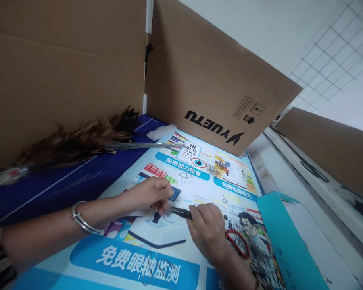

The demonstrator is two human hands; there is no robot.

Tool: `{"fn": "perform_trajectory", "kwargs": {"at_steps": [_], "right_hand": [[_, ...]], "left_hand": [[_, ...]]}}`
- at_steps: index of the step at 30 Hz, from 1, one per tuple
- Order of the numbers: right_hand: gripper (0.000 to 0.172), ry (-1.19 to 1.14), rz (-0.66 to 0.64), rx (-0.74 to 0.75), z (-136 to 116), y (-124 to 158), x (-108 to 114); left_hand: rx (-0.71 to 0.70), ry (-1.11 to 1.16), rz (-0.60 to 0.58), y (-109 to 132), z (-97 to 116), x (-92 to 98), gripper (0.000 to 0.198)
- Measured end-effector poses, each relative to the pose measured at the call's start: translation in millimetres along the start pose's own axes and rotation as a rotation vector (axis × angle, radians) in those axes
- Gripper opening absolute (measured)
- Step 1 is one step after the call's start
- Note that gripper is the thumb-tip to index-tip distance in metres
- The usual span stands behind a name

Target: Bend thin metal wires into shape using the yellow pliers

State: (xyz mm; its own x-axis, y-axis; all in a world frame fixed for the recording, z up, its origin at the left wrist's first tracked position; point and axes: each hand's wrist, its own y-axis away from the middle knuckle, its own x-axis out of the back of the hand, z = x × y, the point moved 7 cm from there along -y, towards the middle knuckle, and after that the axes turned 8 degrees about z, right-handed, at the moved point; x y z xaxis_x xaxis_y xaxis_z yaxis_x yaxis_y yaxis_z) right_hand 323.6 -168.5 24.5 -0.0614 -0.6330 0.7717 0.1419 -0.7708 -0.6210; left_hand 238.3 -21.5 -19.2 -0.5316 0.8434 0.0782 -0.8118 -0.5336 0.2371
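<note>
My left hand [151, 193], a silver bangle on its wrist, is closed in a pinch on a thin wire loop [171, 219] that lies on a printed poster [169, 245]. My right hand [207, 229] is wrapped round dark pliers [180, 212] whose tip meets the wire beside my left fingertips. Both hands rest on the poster near its middle.
Cardboard sheets [218, 80] stand as walls at the back and left. A feather duster [75, 145] lies on blue cloth [63, 181] at left. Red-handled scissors [238, 241], loose wire pieces [148, 270], a small chain [213, 171] and a teal box flap [287, 241] sit on or beside the poster.
</note>
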Motion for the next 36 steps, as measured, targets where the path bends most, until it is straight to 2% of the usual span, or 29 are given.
{"fn": "perform_trajectory", "kwargs": {"at_steps": [4, 7, 19, 36], "right_hand": [[0.024, 0.109, 0.028, 0.116, -7, 1, 3], [0.028, 0.144, -0.001, 0.163, -11, 2, 2], [0.030, 0.173, -0.014, 0.201, -15, 2, 4], [0.028, 0.161, -0.043, 0.222, -17, -2, 5]], "left_hand": [[0.013, 0.079, 0.013, -1, -11, -5.7, 0.032], [0.023, 0.114, 0.020, 1, -13, -8.8, 0.034], [0.073, 0.087, 0.004, 9, -3, -14.9, 0.038], [0.085, 0.097, -0.037, 12, 0, -18.2, 0.037]]}}
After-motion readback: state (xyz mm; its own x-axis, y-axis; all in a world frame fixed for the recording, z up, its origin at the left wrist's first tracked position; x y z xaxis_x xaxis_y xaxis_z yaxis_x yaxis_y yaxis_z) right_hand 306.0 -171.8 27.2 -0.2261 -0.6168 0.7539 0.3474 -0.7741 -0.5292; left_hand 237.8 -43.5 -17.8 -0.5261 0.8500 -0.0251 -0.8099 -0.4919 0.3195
